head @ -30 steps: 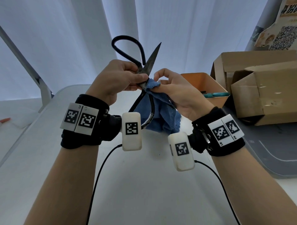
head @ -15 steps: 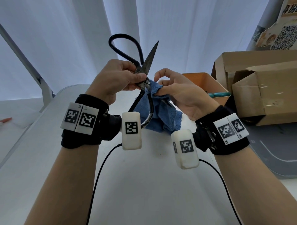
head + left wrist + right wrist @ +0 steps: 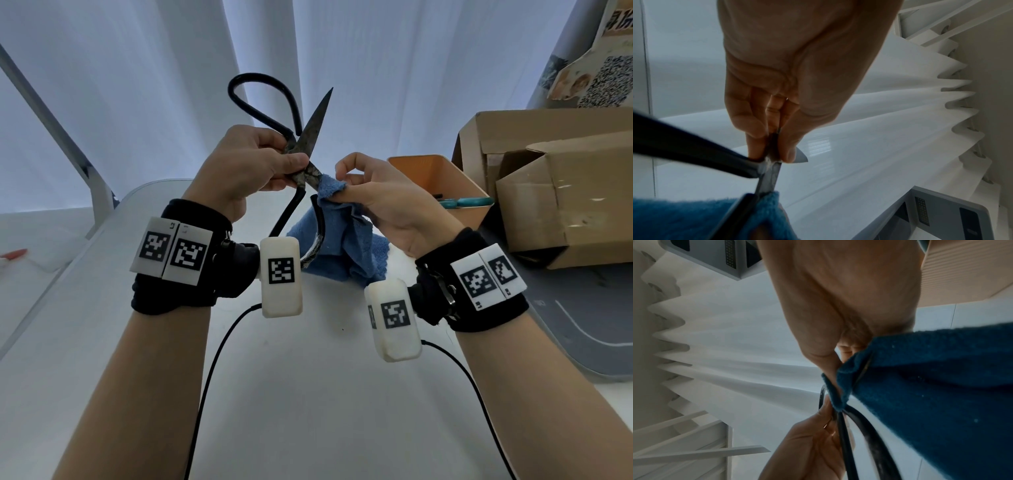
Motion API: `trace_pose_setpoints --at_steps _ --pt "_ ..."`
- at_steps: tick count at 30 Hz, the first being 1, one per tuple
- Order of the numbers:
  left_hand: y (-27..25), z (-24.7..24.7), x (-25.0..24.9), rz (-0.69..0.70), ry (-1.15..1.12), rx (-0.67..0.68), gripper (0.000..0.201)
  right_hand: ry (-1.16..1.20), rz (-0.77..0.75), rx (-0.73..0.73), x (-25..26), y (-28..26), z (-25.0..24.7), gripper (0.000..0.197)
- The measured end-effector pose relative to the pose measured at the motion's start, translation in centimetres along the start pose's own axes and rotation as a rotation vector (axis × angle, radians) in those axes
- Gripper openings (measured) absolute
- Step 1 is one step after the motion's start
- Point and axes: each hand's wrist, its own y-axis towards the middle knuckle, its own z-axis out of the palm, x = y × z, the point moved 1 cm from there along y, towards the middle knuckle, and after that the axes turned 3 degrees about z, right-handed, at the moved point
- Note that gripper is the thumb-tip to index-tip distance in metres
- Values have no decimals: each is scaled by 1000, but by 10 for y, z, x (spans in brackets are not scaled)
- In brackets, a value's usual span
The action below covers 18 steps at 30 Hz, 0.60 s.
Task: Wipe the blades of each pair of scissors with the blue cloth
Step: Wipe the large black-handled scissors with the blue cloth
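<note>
Dark, pitted steel marks the black-handled scissors (image 3: 301,161), held open in the air above the table (image 3: 308,394); one blade points up and the other runs down to the right into the blue cloth (image 3: 342,233). The left hand (image 3: 246,171) pinches the scissors at the pivot between thumb and fingers (image 3: 748,123), the loop handles standing one above and one below it; the right hand (image 3: 383,202) pinches a fold of the cloth around the lower blade just past the pivot, forefinger arched, while the rest of the cloth hangs to the table.

By the look of it, the wiping of this pair is under way, at the root of the lower blade; the next move would call for drawing the pinched cloth along that blade toward its tip, with the fold kept over the edge, and then for treating the upper blade likewise. Teal-handled scissors (image 3: 462,202) lie across the orange box (image 3: 431,178) and seem to wait their turn; cardboard boxes (image 3: 548,192) stand beyond.

Against the frame of one second ago, the right hand has slid slightly down and to the right, so that more bare metal shows between pivot and cloth; the left hand's hold is unchanged.
</note>
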Motion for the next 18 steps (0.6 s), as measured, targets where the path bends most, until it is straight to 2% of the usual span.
trace_pose_setpoints --at_steps 7,13,18 --pt "0 0 0 -12 -15 -1 12 13 -4 60 0 0 -2 30" --pt "-1 1 -1 -19 -25 -5 14 32 3 52 0 -2 1 21" --pt "-1 -1 -1 -18 -16 -8 10 15 9 66 1 -2 -1 28"
